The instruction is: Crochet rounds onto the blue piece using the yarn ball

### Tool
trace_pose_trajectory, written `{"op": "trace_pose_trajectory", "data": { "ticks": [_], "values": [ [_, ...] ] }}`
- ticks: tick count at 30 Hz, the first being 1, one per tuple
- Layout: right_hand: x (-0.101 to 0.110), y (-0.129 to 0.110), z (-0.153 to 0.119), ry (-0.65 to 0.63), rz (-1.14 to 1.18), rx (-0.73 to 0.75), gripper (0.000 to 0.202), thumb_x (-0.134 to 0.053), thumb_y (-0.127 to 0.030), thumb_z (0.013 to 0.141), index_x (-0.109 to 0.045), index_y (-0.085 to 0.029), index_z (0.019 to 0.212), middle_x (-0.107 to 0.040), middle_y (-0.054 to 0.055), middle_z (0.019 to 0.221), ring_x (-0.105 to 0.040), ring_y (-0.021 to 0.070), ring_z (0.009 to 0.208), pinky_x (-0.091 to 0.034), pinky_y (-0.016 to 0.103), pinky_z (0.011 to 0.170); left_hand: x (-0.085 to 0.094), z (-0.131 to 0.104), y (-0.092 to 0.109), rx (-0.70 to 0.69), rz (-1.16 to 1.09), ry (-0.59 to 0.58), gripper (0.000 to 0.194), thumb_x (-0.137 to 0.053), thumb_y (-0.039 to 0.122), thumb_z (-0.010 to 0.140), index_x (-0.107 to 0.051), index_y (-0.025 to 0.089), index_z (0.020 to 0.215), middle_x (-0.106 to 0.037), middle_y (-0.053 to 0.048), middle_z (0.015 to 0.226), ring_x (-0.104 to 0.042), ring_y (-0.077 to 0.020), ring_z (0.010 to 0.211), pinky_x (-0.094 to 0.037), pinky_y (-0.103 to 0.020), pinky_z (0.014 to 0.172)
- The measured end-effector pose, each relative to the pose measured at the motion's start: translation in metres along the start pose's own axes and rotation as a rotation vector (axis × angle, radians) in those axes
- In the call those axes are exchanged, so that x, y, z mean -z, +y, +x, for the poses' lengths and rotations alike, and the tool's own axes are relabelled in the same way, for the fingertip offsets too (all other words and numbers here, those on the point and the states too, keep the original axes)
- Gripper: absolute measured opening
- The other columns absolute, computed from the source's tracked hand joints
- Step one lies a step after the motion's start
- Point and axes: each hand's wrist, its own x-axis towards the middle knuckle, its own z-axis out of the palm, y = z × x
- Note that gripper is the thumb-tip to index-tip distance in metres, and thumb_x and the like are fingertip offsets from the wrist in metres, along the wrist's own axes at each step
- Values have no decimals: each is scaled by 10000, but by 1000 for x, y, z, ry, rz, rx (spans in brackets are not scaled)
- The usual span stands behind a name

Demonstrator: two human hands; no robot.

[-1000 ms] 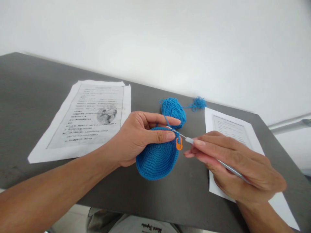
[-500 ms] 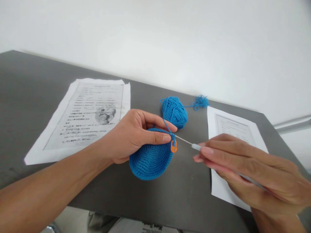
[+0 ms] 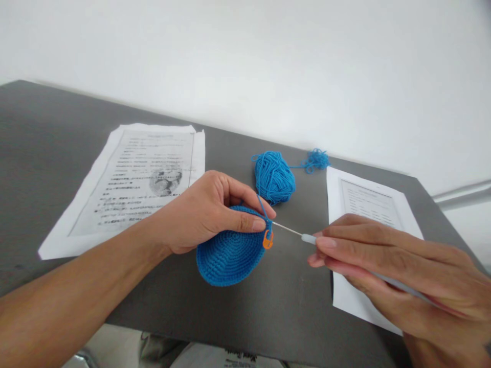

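A round blue crocheted piece point(image 3: 229, 258) hangs from my left hand point(image 3: 215, 212), its upper edge pinched between thumb and fingers. An orange stitch marker point(image 3: 268, 239) is clipped at its right edge. My right hand point(image 3: 379, 255) is closed round the grey handle of a crochet hook point(image 3: 309, 238). The hook's thin metal shaft points left, and its tip meets the blue yarn at the piece's upper right edge, beside my left fingertips. A strand of yarn rises from there towards the blue yarn ball point(image 3: 274, 177) behind.
On the dark grey table point(image 3: 245, 317) lie a printed sheet point(image 3: 134, 174) at the left and another printed sheet point(image 3: 368, 296), partly under my right hand. A small yarn tangle point(image 3: 316, 159) sits near the back edge by the white wall point(image 3: 245, 61).
The crocheted piece and its orange marker have shifted slightly left and down with my left fingertips. The hook's tip has moved slightly left and down too.
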Motion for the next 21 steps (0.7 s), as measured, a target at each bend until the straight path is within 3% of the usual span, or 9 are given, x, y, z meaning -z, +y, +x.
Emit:
{"op": "trace_pose_trajectory", "data": {
  "ticks": [3, 5, 10, 12, 16, 21],
  "values": [
    [1, 3, 1, -72, 62, 51, 457, -807, -66, 921, -813, -304, 1311, -858, 39, 904, -818, 227, 733, -684, 320, 545, 1, -1, 0, 3, -10, -17, 82, -927, 136, 746, -905, 211, 768, -867, -59, 828, -762, -156, 695, -599, -192, 617],
    [-3, 4, 0, -37, 115, 28, 500, -769, 1, 920, -797, -280, 1332, -845, 33, 853, -809, 235, 734, -681, 351, 546, 0, -1, 0, 4, -30, -17, 84, -922, 128, 745, -901, 210, 754, -865, -61, 830, -757, -155, 689, -597, -194, 611],
    [-17, 7, -4, 62, 224, -96, 440, -745, -14, 947, -817, -290, 1283, -830, 23, 837, -793, 217, 630, -694, 377, 541, 0, -1, -2, 33, -81, -14, 65, -912, 137, 750, -895, 199, 744, -849, -65, 785, -736, -151, 648, -578, -195, 570],
    [-18, 8, -5, 68, 187, -70, 474, -762, -10, 933, -809, -306, 1300, -837, 20, 866, -806, 220, 673, -708, 374, 573, 0, -1, -2, 51, -86, -14, 60, -907, 134, 751, -896, 192, 746, -836, -64, 740, -732, -150, 639, -574, -190, 567],
    [-11, 7, -2, -63, 29, 99, 569, -783, 8, 907, -769, -303, 1384, -856, 54, 1016, -825, 235, 847, -721, 356, 667, 3, 1, -1, 43, -61, -12, 72, -925, 132, 733, -895, 197, 741, -856, -59, 803, -741, -141, 673, -579, -173, 594],
    [-1, -2, 3, -150, -16, 127, 570, -754, -32, 951, -731, -317, 1443, -862, 58, 1047, -834, 229, 834, -732, 329, 704, 7, 2, -1, 68, 28, -53, 53, -912, 154, 748, -901, 204, 757, -846, -76, 739, -760, -179, 657, -594, -215, 603]
  ]
}}
